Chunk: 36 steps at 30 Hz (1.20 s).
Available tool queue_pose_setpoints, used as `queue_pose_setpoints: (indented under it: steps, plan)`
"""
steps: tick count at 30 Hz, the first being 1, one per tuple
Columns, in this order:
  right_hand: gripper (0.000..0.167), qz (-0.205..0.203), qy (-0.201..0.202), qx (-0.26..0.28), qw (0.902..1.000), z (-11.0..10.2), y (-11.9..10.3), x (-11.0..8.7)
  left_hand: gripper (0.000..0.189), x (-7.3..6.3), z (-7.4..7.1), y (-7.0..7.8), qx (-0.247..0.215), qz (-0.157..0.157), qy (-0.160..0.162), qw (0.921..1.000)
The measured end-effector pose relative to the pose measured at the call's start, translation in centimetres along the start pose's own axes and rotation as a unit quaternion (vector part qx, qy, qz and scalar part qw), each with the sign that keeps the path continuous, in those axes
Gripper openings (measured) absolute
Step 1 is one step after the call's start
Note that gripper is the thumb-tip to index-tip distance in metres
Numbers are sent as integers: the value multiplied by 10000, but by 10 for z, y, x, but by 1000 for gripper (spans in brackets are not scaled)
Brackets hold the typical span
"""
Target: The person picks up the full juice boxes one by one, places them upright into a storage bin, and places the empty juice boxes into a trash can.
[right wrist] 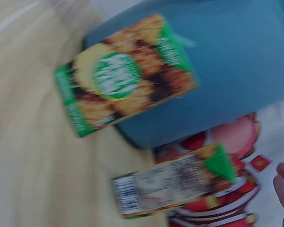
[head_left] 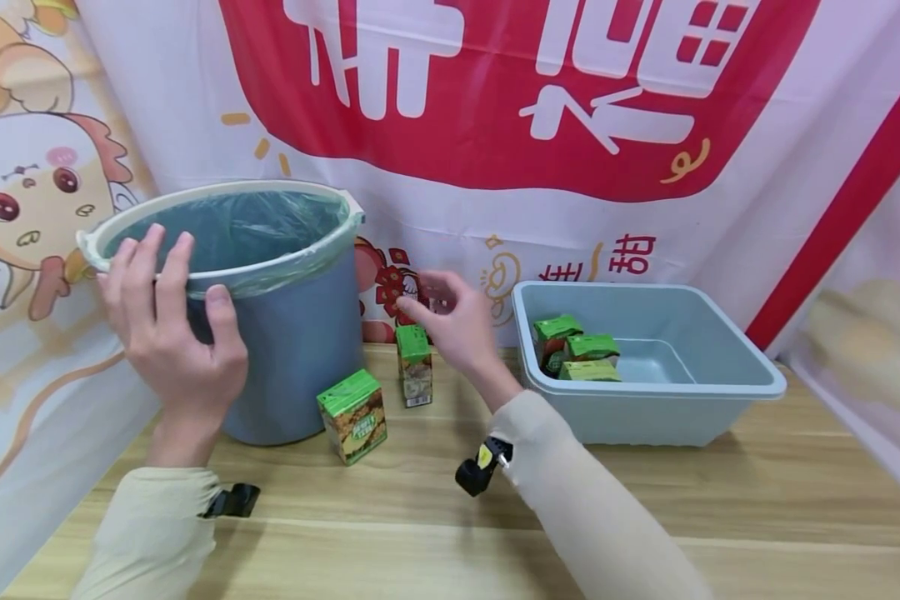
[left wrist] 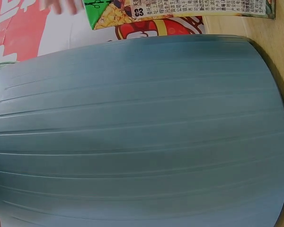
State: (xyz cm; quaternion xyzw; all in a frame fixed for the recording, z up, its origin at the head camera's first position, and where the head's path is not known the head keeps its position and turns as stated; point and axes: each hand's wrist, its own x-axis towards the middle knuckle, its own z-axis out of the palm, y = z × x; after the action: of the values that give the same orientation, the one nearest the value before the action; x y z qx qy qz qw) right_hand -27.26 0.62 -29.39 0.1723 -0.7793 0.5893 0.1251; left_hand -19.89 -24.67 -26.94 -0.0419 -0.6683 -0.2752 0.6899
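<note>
A blue trash bin (head_left: 300, 333) with a pale rim and a translucent liner bag (head_left: 270, 221) stands at the left. My left hand (head_left: 180, 342), fingers spread and fairly straight, is at its near rim; the bin's ribbed side (left wrist: 142, 132) fills the left wrist view. My right hand (head_left: 457, 325) hovers just over a narrow green-topped snack box (head_left: 416, 371), with thumb and fingers apart and nothing between them. A second snack box (head_left: 354, 421), showing a brown food picture, stands closer to me beside the bin. Both snack boxes appear in the right wrist view, blurred.
A light blue plastic tub (head_left: 645, 408) sits at the right, with several green-topped boxes (head_left: 588, 346) at its left end. Behind everything hangs a printed red and white cloth (head_left: 450, 167). The tabletop (head_left: 390, 542) is pale wood.
</note>
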Motion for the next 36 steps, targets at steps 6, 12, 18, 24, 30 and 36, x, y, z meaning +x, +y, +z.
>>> queue_pose_setpoints:
  steps: [6,12,18,24,30,36]
  plan:
    - [64,565,161,-326,9977,15,24,-17,54,1,-1,-1,22,-4,-48,10000]
    - [70,742,81,-380,9965,25,35,-25,54,0,-2,-1,19,-23,-50,10000]
    - [69,743,54,-469,9961,28,37,-26,54,0,-1,-1,36,-19,-68,10000]
    - [68,740,51,-631,9952,28,39,-25,54,0,-1,-3,58,2,-95,9999]
    - [60,745,-8,-591,9955,27,42,-25,54,0,-1,-2,58,-16,-94,9999]
    - [53,708,-140,-900,9933,23,44,-26,54,0,-2,0,56,-36,-109,9999]
